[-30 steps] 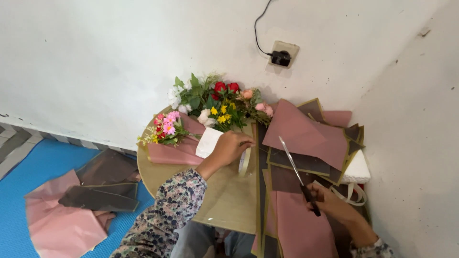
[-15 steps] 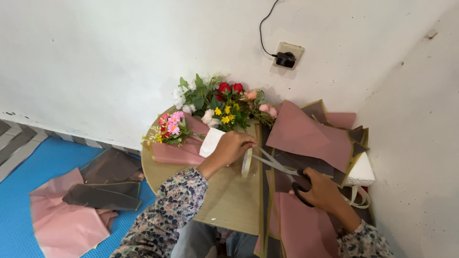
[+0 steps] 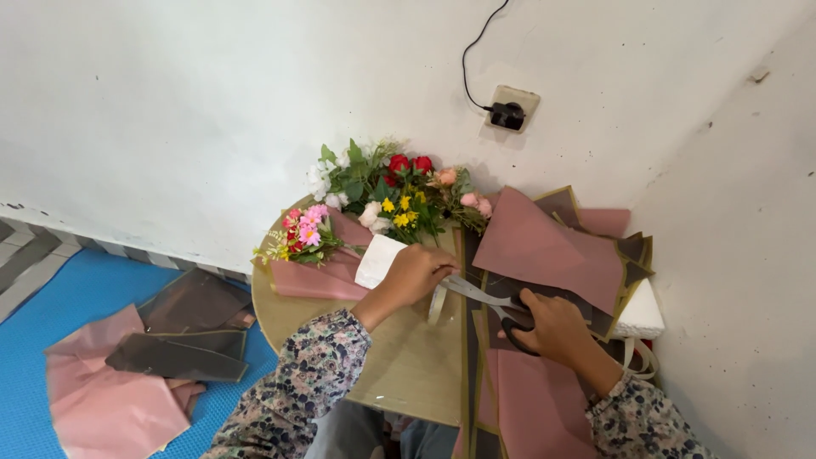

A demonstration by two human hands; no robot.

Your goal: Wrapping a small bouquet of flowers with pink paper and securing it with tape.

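Ribbon: pale, translucent strip of ribbon [image 3: 438, 302], hanging in a loop from the left hand over the round tan surface [image 3: 408, 365], just below that hand's fingers.
Left hand: left hand [image 3: 416, 272] pinches the ribbon's upper end, knuckles up, resting beside a white folded sheet [image 3: 376, 259].
Right hand: right hand [image 3: 552, 327] is closed through the black handles of the silver-bladed scissors [image 3: 484, 297] — blades pointing left, tips at the ribbon just under the left hand.
Position: ribbon lies between the two hands, touching the left, met by the blade tips from the right.
Doing it well: judging from the slack loop, the strip wants holding taut and the blades square across it — fingers kept above the cutting line.
Around: mixed artificial flowers [image 3: 391, 191] at the wall edge, dusty-pink wrapping sheets [image 3: 544, 246] to the right, more pink and dark sheets [image 3: 127, 374] on the blue floor.
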